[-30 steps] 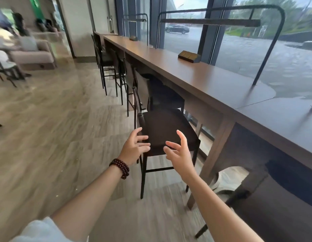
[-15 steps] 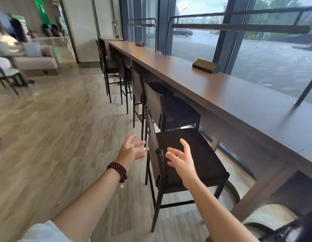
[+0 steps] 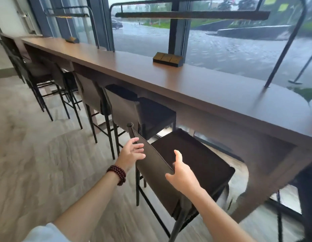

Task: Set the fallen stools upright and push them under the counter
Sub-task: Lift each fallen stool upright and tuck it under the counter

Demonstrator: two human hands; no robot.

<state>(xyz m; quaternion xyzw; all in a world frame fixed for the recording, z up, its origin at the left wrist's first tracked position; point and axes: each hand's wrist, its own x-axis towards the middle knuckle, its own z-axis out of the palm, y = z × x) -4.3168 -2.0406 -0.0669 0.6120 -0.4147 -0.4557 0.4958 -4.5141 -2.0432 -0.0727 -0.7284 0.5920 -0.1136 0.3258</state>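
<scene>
Item — nearest stool [image 3: 191, 163]: dark seat, low backrest [image 3: 151, 165], thin black legs. It stands upright on the floor [image 3: 38, 154], turned at an angle to the counter [image 3: 186, 81]. Its far seat corner is at the counter's front edge and the rest stands out from it.

My left hand [image 3: 131, 155]: fingers spread and fairly straight, tips against the outer face of the backrest near its left post. There is a bead bracelet [image 3: 117, 173] on the wrist.

My right hand [image 3: 182, 173]: at the backrest's top edge towards the right end, thumb raised on the seat side, fingers on the outer side, not closed round it. My hands are apart, with the backrest between them.

Row of stools [image 3: 92, 95] further along — all upright and close in against the counter, the next one just beside mine.

On the counter: a small wooden box [image 3: 167, 59], with a long lamp bar [image 3: 191, 14] above it. Behind is a window [image 3: 239, 49] with a wet road outside.
</scene>
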